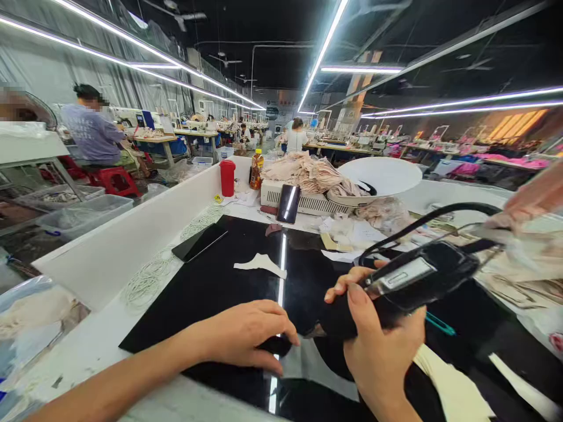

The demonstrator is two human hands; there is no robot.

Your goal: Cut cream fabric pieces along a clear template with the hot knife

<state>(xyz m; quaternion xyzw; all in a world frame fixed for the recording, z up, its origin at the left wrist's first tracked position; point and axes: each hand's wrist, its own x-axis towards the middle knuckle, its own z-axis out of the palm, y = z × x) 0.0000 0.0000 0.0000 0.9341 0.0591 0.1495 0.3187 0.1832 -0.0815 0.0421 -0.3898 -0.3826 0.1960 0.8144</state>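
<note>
My right hand (378,346) is wrapped around a black corded hand tool (409,281) with a grey label, held tilted over the glossy black work mat (211,287). Its cable (440,215) loops up and to the right. My left hand (246,334) lies fingers-down on the mat, pinching a small black fabric piece (275,344) right by the tool's tip. A cream cut fabric piece (260,264) lies farther up the mat.
A white side wall (145,225) borders the table's left. At the back stand a red cup (227,177), a bottle (256,169), a phone (288,203), piled beige fabric (312,173) and a white bowl (380,176). Another person's hand (532,196) reaches in at right. Seated workers sit beyond.
</note>
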